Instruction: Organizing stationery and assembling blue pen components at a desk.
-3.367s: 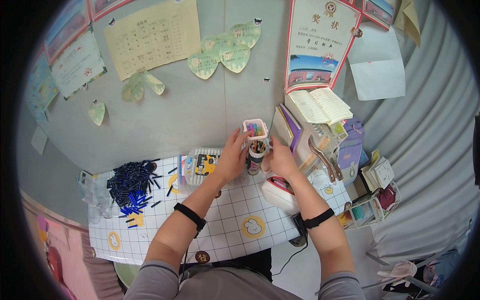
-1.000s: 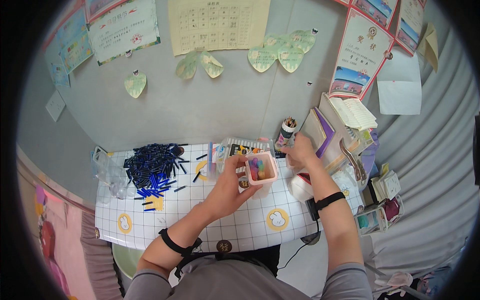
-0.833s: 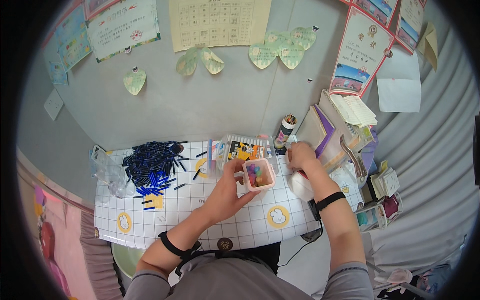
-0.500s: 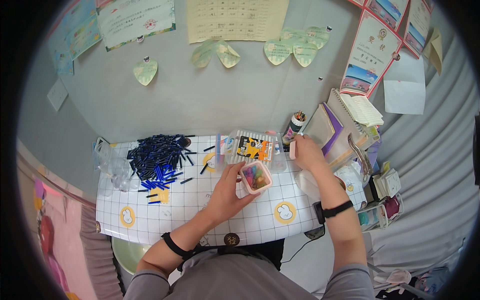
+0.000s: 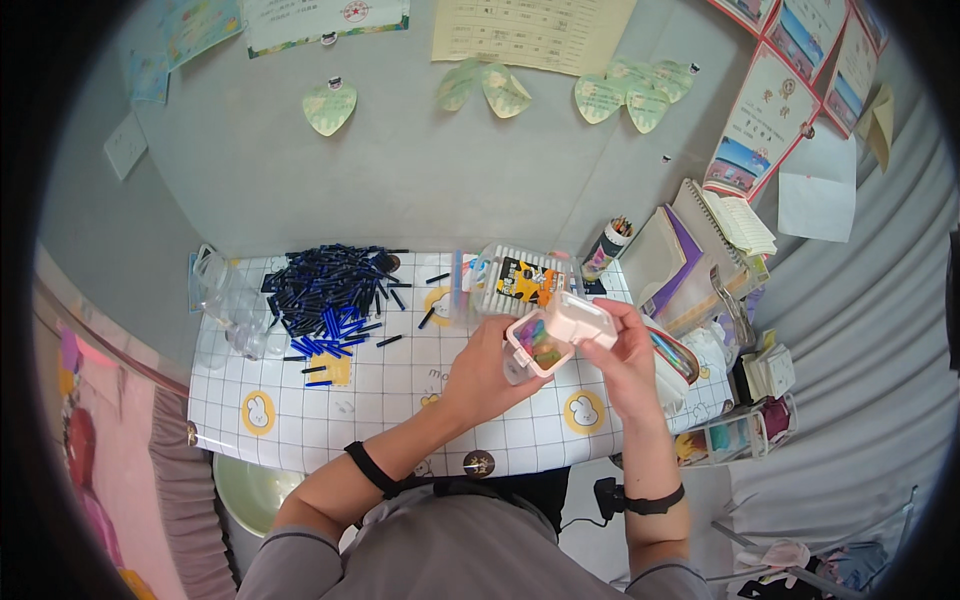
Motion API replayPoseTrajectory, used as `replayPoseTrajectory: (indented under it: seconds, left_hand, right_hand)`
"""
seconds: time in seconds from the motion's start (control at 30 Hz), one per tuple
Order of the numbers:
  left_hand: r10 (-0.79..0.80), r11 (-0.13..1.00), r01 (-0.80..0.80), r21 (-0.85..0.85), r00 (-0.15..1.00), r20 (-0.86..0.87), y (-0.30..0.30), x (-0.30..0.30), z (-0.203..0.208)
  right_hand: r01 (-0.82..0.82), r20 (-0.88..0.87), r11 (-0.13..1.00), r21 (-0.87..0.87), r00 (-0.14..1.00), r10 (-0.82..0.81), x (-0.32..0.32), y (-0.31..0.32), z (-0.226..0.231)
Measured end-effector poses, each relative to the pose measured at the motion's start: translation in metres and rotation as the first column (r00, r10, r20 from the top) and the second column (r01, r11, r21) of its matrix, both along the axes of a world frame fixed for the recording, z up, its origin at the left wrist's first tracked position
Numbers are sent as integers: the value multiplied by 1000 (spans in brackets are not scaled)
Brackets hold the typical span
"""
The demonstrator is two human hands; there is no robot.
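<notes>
My left hand [image 5: 487, 372] is wrapped round a small clear tub with a pale pink rim [image 5: 516, 368]. Small coloured pieces, purple, blue, green and orange, lie inside it; their kind is too small to make out. A pale pink lid [image 5: 582, 322] is gripped between the fingers and thumb of my right hand [image 5: 630, 362]. The lid is tilted at the right side of the tub's mouth and covers part of it. Whether lid and rim touch, I cannot tell. Just behind them stands a clear plastic case of white-barrelled pens [image 5: 522, 280] with a black and orange label.
A large heap of dark blue ink cartridges [image 5: 330, 290] covers the table's left part, beside a clear plastic container [image 5: 245, 335]. At right are a pencil tube [image 5: 608, 248], upright books [image 5: 668, 255] and an open pencil pouch [image 5: 675, 358]. A green basin [image 5: 240, 490] sits below the table.
My right hand has come from the table's right back toward me, bringing the lid to the tub. My left hand and the tub have shifted slightly right. The view has tilted and shifted a little.
</notes>
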State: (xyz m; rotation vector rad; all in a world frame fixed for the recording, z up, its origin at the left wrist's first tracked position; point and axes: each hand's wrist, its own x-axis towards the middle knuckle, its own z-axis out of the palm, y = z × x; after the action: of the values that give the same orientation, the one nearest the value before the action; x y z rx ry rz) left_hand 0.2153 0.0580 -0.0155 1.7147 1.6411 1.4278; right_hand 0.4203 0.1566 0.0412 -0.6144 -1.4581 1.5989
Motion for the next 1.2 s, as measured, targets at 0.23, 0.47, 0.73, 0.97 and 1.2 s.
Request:
replayPoseTrajectory:
  seconds: [0.23,0.47,0.73,0.97,1.2]
  left_hand:
    - [67,995,-68,-77,998,-23,0,6,-6]
    - [68,996,-63,66,995,-67,5,3,-9]
    - [19,1000,-19,1,992,-124,6,2,-8]
    - [-3,997,-1,-81,999,-50,5,0,-10]
    - [-70,993,52,-109,983,-170,6,-3,-19]
  right_hand:
    - [218,147,898,383,945,-292,-28,-31,-43]
    - [222,169,819,529,918,-358,-33,-41,-41]
    - [209,171,705,677,887,-428,-27,-44,-43]
    - [37,350,648,761,817,-458,-23,-49,-26]
    - [61,354,661,748,806,-474,-21,-50,-34]
